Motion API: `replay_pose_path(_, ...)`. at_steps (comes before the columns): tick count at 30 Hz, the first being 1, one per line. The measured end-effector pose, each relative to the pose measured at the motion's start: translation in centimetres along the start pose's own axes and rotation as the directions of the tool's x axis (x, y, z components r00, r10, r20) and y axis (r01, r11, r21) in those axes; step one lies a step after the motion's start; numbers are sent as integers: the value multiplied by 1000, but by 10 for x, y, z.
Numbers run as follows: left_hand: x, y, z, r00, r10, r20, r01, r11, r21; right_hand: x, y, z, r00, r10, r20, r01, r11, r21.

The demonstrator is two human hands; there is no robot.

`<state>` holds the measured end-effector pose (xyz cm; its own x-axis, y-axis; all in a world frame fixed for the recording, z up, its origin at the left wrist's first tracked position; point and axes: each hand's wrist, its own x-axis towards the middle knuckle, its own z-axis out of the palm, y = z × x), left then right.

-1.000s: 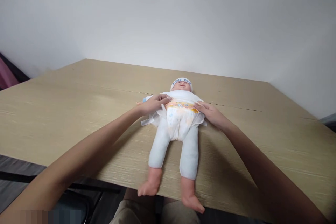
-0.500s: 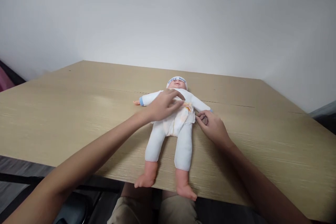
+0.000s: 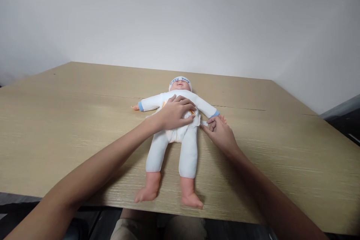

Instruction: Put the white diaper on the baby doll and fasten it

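A baby doll (image 3: 188, 153) in a white suit with blue cuffs and a printed white cap lies on its back, feet toward me. Around its hips is a white diaper (image 3: 176, 134) with orange markings. My left hand (image 3: 177, 113) rests flat across the diaper's front at the doll's belly, fingers stretched out, hiding much of it. At the diaper's right side, my right hand (image 3: 221, 133) pinches a small white diaper tab (image 3: 204, 123) between thumb and fingers. The doll's hand on that side lies just behind my fingers.
Under the doll is a light wood-grain table (image 3: 92, 120), and the doll's feet lie close to its front edge. A white partition wall (image 3: 168, 22) rises behind the table. My knees (image 3: 135, 228) are below the front edge.
My left hand has flattened down onto the diaper's front. My right hand now holds a tab that shows beside the diaper. The view has tilted down and shifted slightly.
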<state>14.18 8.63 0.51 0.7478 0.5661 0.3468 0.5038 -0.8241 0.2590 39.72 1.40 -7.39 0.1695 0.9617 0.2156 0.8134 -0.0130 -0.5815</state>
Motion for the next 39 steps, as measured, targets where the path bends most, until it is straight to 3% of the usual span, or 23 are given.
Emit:
replay_pose_path(9,11,10,4,996,-87,-3,88,996,13,7,4,7,994,-39,-99,38,999,-9)
replay_pose_path(14,10,10,8,990,-134,-30,135,990,29,10,3,5,999,38,-38,-39,999,-15)
replay_pose_path(19,9,11,10,985,-170,-17,171,983,62,13,4,1,997,3,76,-10,995,94)
replay_pose_path(23,9,11,12,983,-183,-30,185,982,51,17,5,-6,990,-73,118,16,905,425)
replay_pose_path(26,9,11,13,983,-182,-35,183,982,48,18,3,-5,984,-83,160,-26,813,582)
replay_pose_path(33,10,10,16,982,-183,-50,185,981,56,26,-20,23,995,-59,80,-24,639,769)
replay_pose_path(39,10,11,16,983,-178,-51,181,982,52,35,-40,40,996,-38,87,-47,601,798)
